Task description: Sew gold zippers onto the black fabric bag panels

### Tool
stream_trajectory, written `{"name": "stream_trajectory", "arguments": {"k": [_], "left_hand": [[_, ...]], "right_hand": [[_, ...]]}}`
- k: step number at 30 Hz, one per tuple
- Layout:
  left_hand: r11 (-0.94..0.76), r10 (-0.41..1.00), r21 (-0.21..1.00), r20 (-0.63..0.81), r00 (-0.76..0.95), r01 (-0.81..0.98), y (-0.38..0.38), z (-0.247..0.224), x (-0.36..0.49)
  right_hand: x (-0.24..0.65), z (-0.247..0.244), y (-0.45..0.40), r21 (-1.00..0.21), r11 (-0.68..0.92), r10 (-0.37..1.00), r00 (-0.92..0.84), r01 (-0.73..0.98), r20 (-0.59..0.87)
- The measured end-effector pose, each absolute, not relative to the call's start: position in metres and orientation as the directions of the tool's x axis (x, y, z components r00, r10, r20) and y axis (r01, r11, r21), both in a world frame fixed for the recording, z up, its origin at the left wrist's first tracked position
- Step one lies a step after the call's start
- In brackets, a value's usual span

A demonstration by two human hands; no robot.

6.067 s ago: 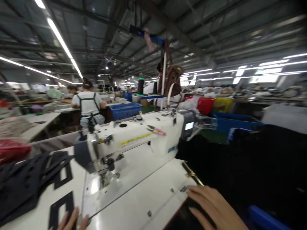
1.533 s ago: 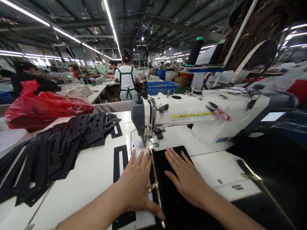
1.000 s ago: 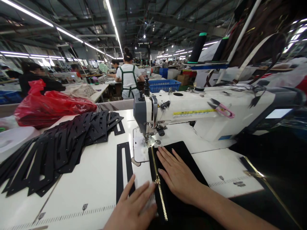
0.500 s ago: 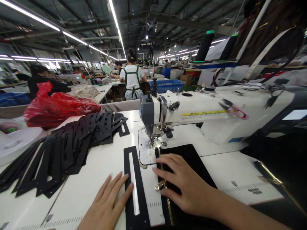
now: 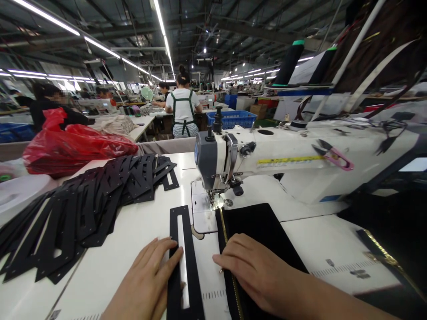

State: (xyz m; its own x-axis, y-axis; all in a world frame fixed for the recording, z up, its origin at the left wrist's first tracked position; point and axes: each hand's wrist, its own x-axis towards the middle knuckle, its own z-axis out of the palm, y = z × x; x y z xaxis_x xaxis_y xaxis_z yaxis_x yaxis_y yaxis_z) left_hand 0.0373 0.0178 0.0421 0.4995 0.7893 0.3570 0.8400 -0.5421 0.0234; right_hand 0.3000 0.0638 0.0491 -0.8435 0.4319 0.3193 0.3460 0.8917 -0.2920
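Note:
My left hand (image 5: 147, 278) is closed on the left edge of a black slotted strip (image 5: 176, 222). Its thumb and forefinger lie on top, and a fingertip shows through the slot. My right hand (image 5: 255, 273) has its fingers drawn together over a gold zipper (image 5: 224, 226) on a piece of black fabric (image 5: 263, 226), pinching around the zipper pull, which is mostly hidden. The fabric's far end lies by the needle of a white sewing machine (image 5: 287, 151). Strip and fabric lie side by side, apart, on the white table (image 5: 126, 242).
Many more black slotted strips (image 5: 96, 200) are fanned out at left, before a red plastic bag (image 5: 80, 142). Pink-handled snips (image 5: 336, 158) rest on the machine arm. More zippered fabric (image 5: 380, 244) lies at right. A co-worker (image 5: 183, 104) sits ahead, back turned.
My right hand's fingers have closed together over the zipper pull, which was in plain view before. My left hand's spread fingers have curled around the strip's edge, with a fingertip now under its slot.

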Motion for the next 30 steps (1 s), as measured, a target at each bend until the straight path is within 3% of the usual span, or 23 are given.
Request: {"name": "stream_trajectory", "arguments": {"k": [2, 4, 7, 10, 13, 15, 19, 24, 30], "left_hand": [[-0.505, 0.813, 0.032, 0.351, 0.463, 0.862, 0.021, 0.036, 0.036], [-0.493, 0.819, 0.036, 0.356, 0.450, 0.869, 0.026, 0.029, 0.034], [-0.539, 0.778, 0.017, 0.392, 0.491, 0.842, 0.040, 0.024, 0.028], [-0.565, 0.753, 0.031, 0.428, 0.499, 0.825, 0.056, 0.027, 0.021], [-0.547, 0.761, 0.097, 0.471, 0.446, 0.831, 0.065, 0.034, 0.017], [-0.568, 0.719, 0.107, 0.546, 0.430, 0.816, 0.066, 0.038, 0.021], [-0.676, 0.584, 0.014, 0.621, 0.523, 0.737, 0.062, 0.039, 0.050], [-0.764, 0.496, -0.135, 0.503, 0.708, 0.631, 0.062, 0.034, 0.092], [-0.709, 0.621, -0.038, 0.439, 0.649, 0.704, 0.072, 0.030, 0.096]], "right_hand": [[0.302, 0.054, 0.054, -0.301, 0.883, 0.447, -0.842, 0.360, 0.304], [0.305, 0.057, 0.046, -0.384, 0.855, 0.477, -0.820, 0.349, 0.316], [0.312, 0.055, 0.048, -0.503, 0.806, 0.548, -0.715, 0.311, 0.435], [0.319, 0.043, 0.064, -0.411, 0.765, 0.643, -0.615, 0.495, 0.456], [0.318, 0.029, 0.080, -0.211, 0.746, 0.663, -0.675, 0.631, 0.325], [0.313, 0.024, 0.086, -0.158, 0.749, 0.660, -0.703, 0.644, 0.265], [0.301, 0.024, 0.086, -0.157, 0.724, 0.681, -0.662, 0.671, 0.312], [0.301, 0.024, 0.086, -0.247, 0.747, 0.658, -0.638, 0.617, 0.400], [0.303, 0.022, 0.088, -0.268, 0.748, 0.658, -0.631, 0.607, 0.411]]}}
